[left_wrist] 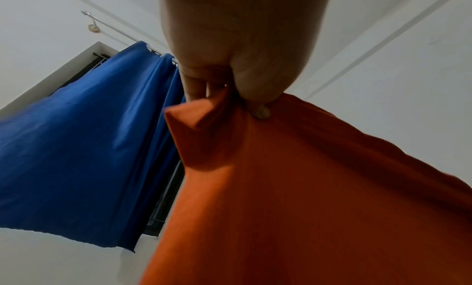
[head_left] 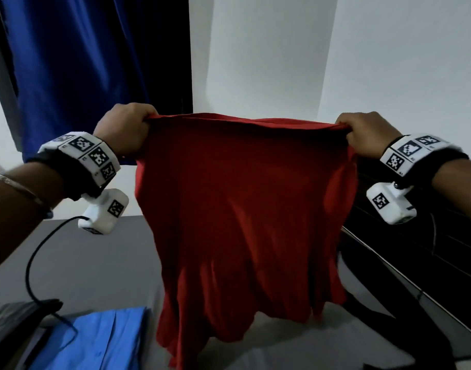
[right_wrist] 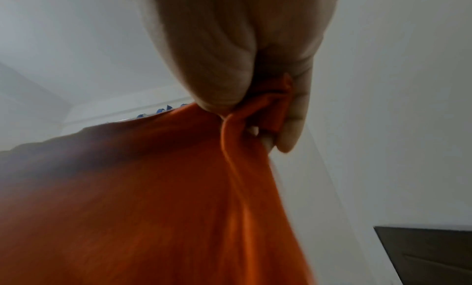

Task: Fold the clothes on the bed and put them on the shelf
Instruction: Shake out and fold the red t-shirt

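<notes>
- a dark blue fabric curtain (head_left: 76, 68) hangs on the far left against the white wall; in the left wrist view it hangs from a thin metal rod (left_wrist: 109, 25) over a dark window opening.
- a bright blue garment (head_left: 95, 340) lies flat on the grey bed (head_left: 95, 263) at the lower left, with a black cable (head_left: 31, 265) running across it from the white wrist camera.
- the left hand (head_left: 123, 128) is raised in the air, its fingers (left_wrist: 196, 83) and thumb curled tight round the top left corner of a red-orange knit shirt (head_left: 242, 209).
- the red-orange knit shirt hangs spread between both hands, its top edge pulled nearly level, its lower hem loose and rumpled just above the bed; whether it touches the bed cannot be told.
- the right hand (head_left: 365, 134) pinches the top right corner, the cloth bunched into a fold between thumb and curled fingers (right_wrist: 293, 115).
- a dark panelled headboard (head_left: 416, 249) runs down the right side, behind the right wrist.
</notes>
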A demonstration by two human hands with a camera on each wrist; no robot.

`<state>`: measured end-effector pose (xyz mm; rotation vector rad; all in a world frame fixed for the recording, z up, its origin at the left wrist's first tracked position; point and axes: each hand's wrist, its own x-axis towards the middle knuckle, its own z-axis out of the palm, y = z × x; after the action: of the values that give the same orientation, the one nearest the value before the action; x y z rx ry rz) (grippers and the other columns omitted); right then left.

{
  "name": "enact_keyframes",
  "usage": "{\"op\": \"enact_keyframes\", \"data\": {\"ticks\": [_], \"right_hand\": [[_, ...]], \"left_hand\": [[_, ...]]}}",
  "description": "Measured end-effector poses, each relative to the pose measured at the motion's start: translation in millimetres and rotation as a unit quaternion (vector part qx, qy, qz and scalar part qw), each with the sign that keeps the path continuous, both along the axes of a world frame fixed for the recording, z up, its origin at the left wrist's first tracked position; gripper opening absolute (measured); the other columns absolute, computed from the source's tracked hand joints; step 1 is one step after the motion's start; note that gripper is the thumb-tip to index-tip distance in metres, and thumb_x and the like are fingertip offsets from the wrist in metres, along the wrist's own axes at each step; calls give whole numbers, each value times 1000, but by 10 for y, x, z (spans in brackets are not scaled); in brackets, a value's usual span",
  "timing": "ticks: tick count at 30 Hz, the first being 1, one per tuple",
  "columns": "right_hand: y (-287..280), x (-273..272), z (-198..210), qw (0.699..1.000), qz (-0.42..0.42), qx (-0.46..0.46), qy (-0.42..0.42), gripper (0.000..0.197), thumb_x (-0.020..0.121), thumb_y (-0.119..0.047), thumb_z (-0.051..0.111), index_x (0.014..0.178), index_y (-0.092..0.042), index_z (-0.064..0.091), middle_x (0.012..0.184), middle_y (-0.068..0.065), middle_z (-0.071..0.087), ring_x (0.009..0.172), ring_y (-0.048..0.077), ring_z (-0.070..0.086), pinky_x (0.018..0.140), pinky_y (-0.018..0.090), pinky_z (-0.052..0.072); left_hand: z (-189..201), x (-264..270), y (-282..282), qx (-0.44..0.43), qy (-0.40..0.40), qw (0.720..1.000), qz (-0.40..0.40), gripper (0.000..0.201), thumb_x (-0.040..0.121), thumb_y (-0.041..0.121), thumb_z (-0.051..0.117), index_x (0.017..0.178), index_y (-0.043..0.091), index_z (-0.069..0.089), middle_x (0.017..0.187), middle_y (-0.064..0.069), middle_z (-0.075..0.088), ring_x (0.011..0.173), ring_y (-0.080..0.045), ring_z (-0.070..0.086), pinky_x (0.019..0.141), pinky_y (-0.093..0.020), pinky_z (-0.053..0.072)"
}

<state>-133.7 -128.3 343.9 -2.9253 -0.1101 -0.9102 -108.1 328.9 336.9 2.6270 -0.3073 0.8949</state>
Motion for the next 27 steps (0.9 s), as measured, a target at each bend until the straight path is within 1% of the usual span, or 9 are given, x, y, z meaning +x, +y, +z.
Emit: {"op": "enact_keyframes", "data": {"ticks": [6,10,13,15,17,19,22,25,27], "right_hand": [[-98,-82,-4,994,-86,-69,-5,14,87,-12,47,95,-19,56,88,14,60,78,32,51,69,37,39],[-112,-76,-19,994,-101,-41,2,19,94,-26,42,108,-17,50,100,21,61,89,37,56,72,38,38],[-83,-70,-37,994,-99,48,-6,28,94,-30,40,117,-19,52,112,21,61,105,40,56,85,43,41],[-66,-42,-18,991,-67,114,-8,28,93,-25,41,113,-15,58,113,20,61,105,38,55,86,41,43],[-35,-4,-1,980,-29,199,-10,27,88,-21,40,99,-7,61,98,21,62,86,34,56,68,32,42],[11,21,-10,951,-1,307,-23,26,80,-22,40,86,-3,57,78,18,55,66,29,50,53,26,34],[80,21,-7,907,6,420,-31,13,80,-18,42,76,-12,53,66,14,46,42,24,42,41,23,34],[137,24,-32,878,37,477,-14,16,85,-13,42,87,-13,58,67,13,55,34,16,52,37,21,45],[156,89,-106,857,75,509,33,25,89,-9,39,103,-11,60,77,16,67,49,21,67,45,28,56]], "left_hand": [[-66,63,105,-54,0,999,1,16,98,33,49,90,25,59,83,-5,63,72,-19,56,71,-35,43],[-70,78,136,-66,4,998,2,27,98,49,48,90,26,59,75,5,58,67,-9,53,65,-31,40],[-79,95,138,-45,-1,998,40,33,100,45,44,83,21,58,74,0,56,70,-21,53,69,-35,37],[-91,112,105,-79,26,995,46,37,101,43,43,82,15,59,74,-5,56,69,-23,51,67,-35,37],[-114,149,56,-152,63,986,9,38,101,40,44,80,13,59,69,-4,54,59,-20,49,56,-32,38],[-110,186,24,-233,88,968,-24,35,100,39,49,82,12,61,69,-5,54,55,-19,48,54,-29,39],[-84,215,47,-313,101,943,-55,31,97,38,54,82,13,63,73,-7,57,57,-17,52,56,-29,43],[-94,263,85,-287,66,955,-44,29,97,37,54,79,15,62,67,-4,55,55,-18,50,55,-28,42],[-153,297,86,-290,74,953,-48,27,99,31,52,79,15,58,62,-5,54,49,-18,51,45,-25,45]]}}
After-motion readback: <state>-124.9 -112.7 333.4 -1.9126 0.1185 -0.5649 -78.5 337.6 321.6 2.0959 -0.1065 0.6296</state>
